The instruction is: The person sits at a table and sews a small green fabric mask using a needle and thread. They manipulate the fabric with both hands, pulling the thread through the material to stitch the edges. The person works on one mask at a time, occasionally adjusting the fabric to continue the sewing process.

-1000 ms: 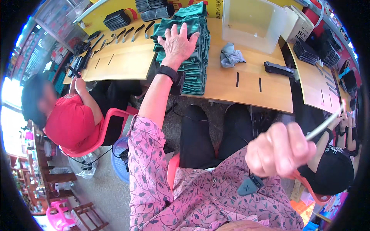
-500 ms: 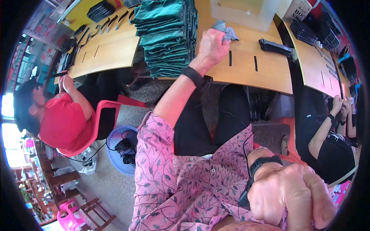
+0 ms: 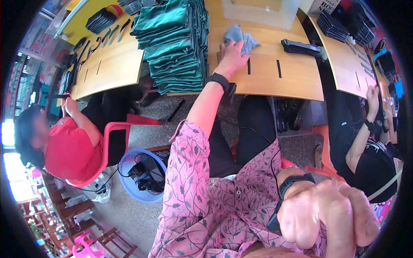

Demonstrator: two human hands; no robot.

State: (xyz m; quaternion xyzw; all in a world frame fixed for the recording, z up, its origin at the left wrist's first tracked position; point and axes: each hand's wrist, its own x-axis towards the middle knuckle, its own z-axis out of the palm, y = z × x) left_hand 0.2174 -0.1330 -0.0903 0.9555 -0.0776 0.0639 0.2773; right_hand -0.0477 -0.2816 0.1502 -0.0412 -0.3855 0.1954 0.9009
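My left hand [image 3: 232, 59] reaches far out over the light wooden table, its fingers closed on the near edge of a crumpled grey cloth [image 3: 248, 43]. The cloth lies bunched on the tabletop. Just left of this hand rises a tall stack of folded green cloths [image 3: 172, 47]. To its right, two short black strips [image 3: 279, 69] run along the table. My right hand [image 3: 327, 215] is raised very close at the lower right, with its fingers curled. Whatever it may hold is hidden.
A translucent plastic bin [image 3: 262, 13] stands at the table's back, and a bundle of dark strips [image 3: 301, 47] lies right. A blue basket [image 3: 124, 185] of black items sits on the floor. Seated people [image 3: 71, 148] work at tables on both sides.
My left hand has drawn slightly nearer with the grey cloth, and more of the cloth shows beyond the fingers. The whole view has shifted a little. My right hand stays curled.
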